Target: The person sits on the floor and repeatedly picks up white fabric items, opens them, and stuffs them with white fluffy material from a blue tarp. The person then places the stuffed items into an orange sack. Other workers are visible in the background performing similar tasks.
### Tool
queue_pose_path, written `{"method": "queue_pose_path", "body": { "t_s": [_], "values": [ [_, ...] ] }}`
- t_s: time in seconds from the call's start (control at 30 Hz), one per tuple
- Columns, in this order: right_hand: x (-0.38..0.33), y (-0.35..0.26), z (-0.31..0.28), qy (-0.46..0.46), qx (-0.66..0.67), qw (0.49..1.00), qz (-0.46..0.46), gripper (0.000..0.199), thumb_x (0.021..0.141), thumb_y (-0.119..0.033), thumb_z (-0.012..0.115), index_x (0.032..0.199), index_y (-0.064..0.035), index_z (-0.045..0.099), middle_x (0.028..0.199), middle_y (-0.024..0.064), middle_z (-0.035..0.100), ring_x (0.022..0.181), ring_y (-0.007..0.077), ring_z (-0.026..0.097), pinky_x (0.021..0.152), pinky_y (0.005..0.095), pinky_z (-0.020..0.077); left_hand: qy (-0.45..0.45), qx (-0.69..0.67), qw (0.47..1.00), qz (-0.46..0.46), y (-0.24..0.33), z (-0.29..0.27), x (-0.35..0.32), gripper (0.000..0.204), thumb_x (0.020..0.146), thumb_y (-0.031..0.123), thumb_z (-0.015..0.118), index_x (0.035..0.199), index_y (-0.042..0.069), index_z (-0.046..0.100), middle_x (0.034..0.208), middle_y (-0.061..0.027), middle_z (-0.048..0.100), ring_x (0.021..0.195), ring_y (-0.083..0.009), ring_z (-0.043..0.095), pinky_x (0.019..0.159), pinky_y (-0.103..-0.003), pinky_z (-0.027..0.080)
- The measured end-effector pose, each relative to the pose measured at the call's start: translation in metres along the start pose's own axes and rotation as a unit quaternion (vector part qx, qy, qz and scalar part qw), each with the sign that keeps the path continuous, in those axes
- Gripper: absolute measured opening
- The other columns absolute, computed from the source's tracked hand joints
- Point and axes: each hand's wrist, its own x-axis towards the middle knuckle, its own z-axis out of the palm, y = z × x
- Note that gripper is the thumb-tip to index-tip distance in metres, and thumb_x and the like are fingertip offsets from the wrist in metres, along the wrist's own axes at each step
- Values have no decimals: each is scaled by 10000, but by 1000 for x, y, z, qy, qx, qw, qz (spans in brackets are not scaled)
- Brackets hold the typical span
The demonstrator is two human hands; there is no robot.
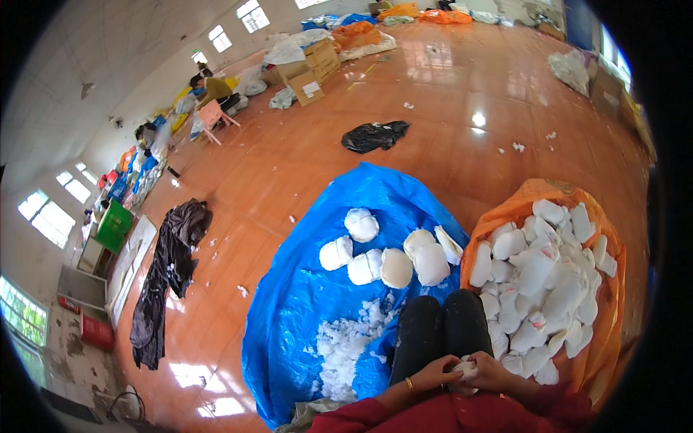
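Seen from the head camera, the person sits on a glossy orange-brown floor (303,159) with both knees in black trousers (440,328) stretched forward over a blue tarpaulin (303,303). Low in the picture, just above the red sleeves (447,415), the left hand (433,374) and the right hand (492,374) meet over the lap, both curled closed around one small white pad (466,369); the fingers of each hand wrap its ends, so only a little of the white shows between them, and a thin bracelet (409,384) sits on the left wrist. On the tarpaulin ahead of the knees lie several rounded white stuffed pieces (393,256) in a loose row, some touching one another, and to the left of the knees a heap of loose white fluffy filling (346,346) spreads across the blue sheet. To the person's right, touching the tarpaulin's edge, an orange sack (599,339) lies open and is packed with many flat white pads (545,289) piled on each other. Farther off, a black garment (170,274) lies stretched on the floor at the left, a black plastic bag (374,135) lies beyond the tarpaulin, and cardboard boxes (310,68) stand near the far wall, with a pink chair (214,115) beside them.
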Motion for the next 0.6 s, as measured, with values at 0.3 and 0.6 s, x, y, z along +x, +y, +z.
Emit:
{"method": "queue_pose_path", "body": {
  "t_s": [0.3,0.6],
  "values": [
    [13,-11,2,-20,-49,996,-66,747,701,-510,717,1115,83,527,1023,253,595,1000,337,583,885,382,448,-164,168,970,-57,51,-28,15,538,758,283,729,1158,2,505,1058,-103,589,977,-173,557,890,-302,438],
    [-27,-24,-19,-16,192,979,70,780,675,-486,755,1146,84,507,1136,262,546,1069,347,542,888,393,449,-35,316,947,-46,43,-2,2,485,713,299,736,1048,12,534,967,-111,599,885,-189,576,803,-299,455]
  ]
}}
